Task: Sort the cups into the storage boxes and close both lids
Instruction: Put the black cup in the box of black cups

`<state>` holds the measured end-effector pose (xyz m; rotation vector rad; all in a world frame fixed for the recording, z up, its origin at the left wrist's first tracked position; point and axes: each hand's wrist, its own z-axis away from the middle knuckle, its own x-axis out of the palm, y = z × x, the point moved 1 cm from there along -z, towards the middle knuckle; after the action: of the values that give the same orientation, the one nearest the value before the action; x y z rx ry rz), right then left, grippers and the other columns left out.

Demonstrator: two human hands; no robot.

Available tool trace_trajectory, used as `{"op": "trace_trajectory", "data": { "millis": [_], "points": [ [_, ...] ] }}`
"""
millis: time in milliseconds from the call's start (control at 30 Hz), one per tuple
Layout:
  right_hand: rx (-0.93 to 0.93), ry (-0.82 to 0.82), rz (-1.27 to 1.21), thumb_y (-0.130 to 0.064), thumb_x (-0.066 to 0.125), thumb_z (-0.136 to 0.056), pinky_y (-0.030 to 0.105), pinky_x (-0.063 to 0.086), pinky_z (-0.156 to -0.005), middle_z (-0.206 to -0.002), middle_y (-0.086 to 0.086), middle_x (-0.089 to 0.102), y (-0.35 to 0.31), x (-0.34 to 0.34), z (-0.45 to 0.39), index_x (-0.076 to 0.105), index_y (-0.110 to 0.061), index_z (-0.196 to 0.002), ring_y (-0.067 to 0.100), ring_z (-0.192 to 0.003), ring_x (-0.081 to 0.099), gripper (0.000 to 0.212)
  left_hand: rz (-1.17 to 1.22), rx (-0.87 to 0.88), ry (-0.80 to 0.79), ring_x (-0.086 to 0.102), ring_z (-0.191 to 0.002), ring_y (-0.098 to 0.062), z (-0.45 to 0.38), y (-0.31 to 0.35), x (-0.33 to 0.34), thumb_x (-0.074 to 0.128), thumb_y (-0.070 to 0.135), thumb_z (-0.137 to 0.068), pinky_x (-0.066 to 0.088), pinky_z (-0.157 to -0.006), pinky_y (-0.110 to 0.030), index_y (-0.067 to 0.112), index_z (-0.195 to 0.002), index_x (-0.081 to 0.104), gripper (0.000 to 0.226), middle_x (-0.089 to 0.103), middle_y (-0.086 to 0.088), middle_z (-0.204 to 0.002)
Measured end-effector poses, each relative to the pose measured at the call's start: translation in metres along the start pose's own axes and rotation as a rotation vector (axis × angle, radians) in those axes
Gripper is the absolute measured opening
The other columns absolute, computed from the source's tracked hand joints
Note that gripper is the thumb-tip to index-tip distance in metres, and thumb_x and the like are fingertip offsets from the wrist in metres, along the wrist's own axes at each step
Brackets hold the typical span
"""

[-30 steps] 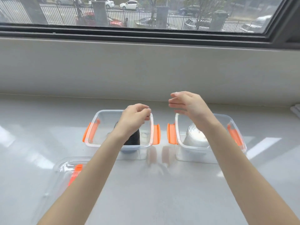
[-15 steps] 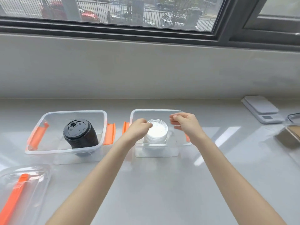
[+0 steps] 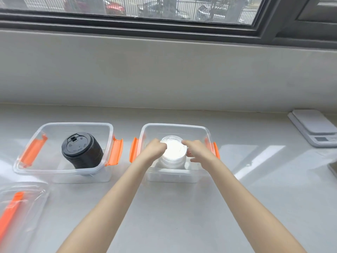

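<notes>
Two clear storage boxes with orange latches stand side by side on the counter, both without lids. The left box (image 3: 107,128) holds a black cup (image 3: 82,152) with a black lid, leaning slightly. The right box (image 3: 204,129) holds a clear cup (image 3: 174,152) with a clear lid. My left hand (image 3: 155,149) is inside the right box against the clear cup's left side. My right hand (image 3: 197,150) touches its right side, fingers curled round it. A clear lid with an orange latch (image 3: 20,212) lies flat at the lower left.
A white kitchen scale (image 3: 315,126) sits at the right by the wall. Another object's dark edge (image 3: 332,169) shows at the far right. A grey wall and window frame rise behind the counter.
The view has swung right. Both hands have dropped from above the boxes into the right box and closed round the clear cup. The black cup stays in the left box.
</notes>
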<state>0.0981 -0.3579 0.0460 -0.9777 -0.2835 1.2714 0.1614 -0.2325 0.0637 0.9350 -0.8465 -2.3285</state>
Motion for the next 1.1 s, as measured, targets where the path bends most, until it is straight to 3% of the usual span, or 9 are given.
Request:
{"op": "trace_trajectory", "data": {
  "millis": [100, 200, 333, 533, 733, 933, 1100],
  "points": [
    [-0.009, 0.028, 0.009, -0.034, 0.049, -0.084, 0.041, 0.044, -0.097, -0.114, 0.020, 0.061, 0.003, -0.004, -0.005, 0.052, -0.004, -0.118, 0.031, -0.114, 0.055, 0.046, 0.024, -0.005, -0.007, 0.041, -0.123, -0.022, -0.003, -0.003, 0.001, 0.043, 0.020, -0.086, 0.040, -0.105, -0.036, 0.005, -0.128, 0.043, 0.044, 0.038, 0.003, -0.123],
    [-0.012, 0.046, -0.012, -0.034, 0.050, -0.084, 0.044, 0.043, -0.099, -0.129, 0.024, 0.053, 0.009, -0.009, -0.006, 0.051, 0.002, -0.120, 0.034, -0.118, 0.053, 0.051, 0.027, 0.004, -0.020, 0.045, -0.111, -0.022, -0.004, -0.006, 0.003, 0.043, 0.022, -0.086, 0.040, -0.104, -0.039, 0.006, -0.121, 0.046, 0.038, 0.045, -0.005, -0.115],
    [0.003, -0.013, -0.043, -0.035, 0.049, -0.085, 0.035, 0.044, -0.086, -0.128, 0.018, 0.056, 0.015, -0.007, -0.009, 0.054, -0.006, -0.118, 0.027, -0.113, 0.056, 0.043, 0.035, -0.013, -0.028, 0.040, -0.105, -0.019, -0.007, -0.011, 0.006, 0.045, 0.024, -0.086, 0.039, -0.101, -0.037, 0.007, -0.123, 0.045, 0.040, 0.042, -0.003, -0.116],
    [0.057, -0.059, -0.033, -0.036, 0.048, -0.086, 0.034, 0.042, -0.085, -0.109, 0.009, 0.055, 0.012, 0.000, -0.012, 0.049, -0.010, -0.123, 0.025, -0.098, 0.053, 0.046, 0.011, -0.055, -0.051, 0.045, -0.104, -0.023, -0.010, -0.010, 0.002, 0.045, 0.026, -0.086, 0.039, -0.101, -0.037, 0.006, -0.126, 0.043, 0.045, 0.043, -0.004, -0.112],
    [0.049, -0.080, 0.034, -0.044, 0.047, -0.084, 0.036, 0.040, -0.089, -0.124, 0.001, 0.050, 0.012, 0.002, -0.013, 0.046, -0.017, -0.126, 0.024, -0.114, 0.048, 0.050, 0.010, -0.045, -0.084, 0.047, -0.100, -0.022, -0.014, -0.011, 0.001, 0.046, 0.028, -0.085, 0.041, -0.097, -0.035, 0.009, -0.119, 0.046, 0.039, 0.045, -0.003, -0.110],
    [0.048, -0.067, 0.013, -0.042, 0.048, -0.084, 0.036, 0.040, -0.092, -0.130, 0.003, 0.049, 0.014, 0.004, -0.014, 0.045, -0.014, -0.128, 0.024, -0.119, 0.047, 0.052, -0.016, -0.035, -0.101, 0.045, -0.100, -0.022, -0.016, -0.012, 0.002, 0.046, 0.027, -0.086, 0.038, -0.088, -0.031, 0.009, -0.117, 0.049, 0.036, 0.046, -0.004, -0.109],
    [0.059, -0.080, -0.002, -0.042, 0.049, -0.085, 0.036, 0.039, -0.096, -0.136, 0.003, 0.045, 0.014, 0.005, -0.015, 0.042, -0.013, -0.131, 0.024, -0.123, 0.044, 0.055, 0.003, -0.063, -0.094, 0.048, -0.109, -0.023, -0.018, -0.012, 0.002, 0.046, 0.030, -0.085, 0.040, -0.094, -0.032, 0.010, -0.128, 0.045, 0.047, 0.046, -0.004, -0.116]
  ]
}}
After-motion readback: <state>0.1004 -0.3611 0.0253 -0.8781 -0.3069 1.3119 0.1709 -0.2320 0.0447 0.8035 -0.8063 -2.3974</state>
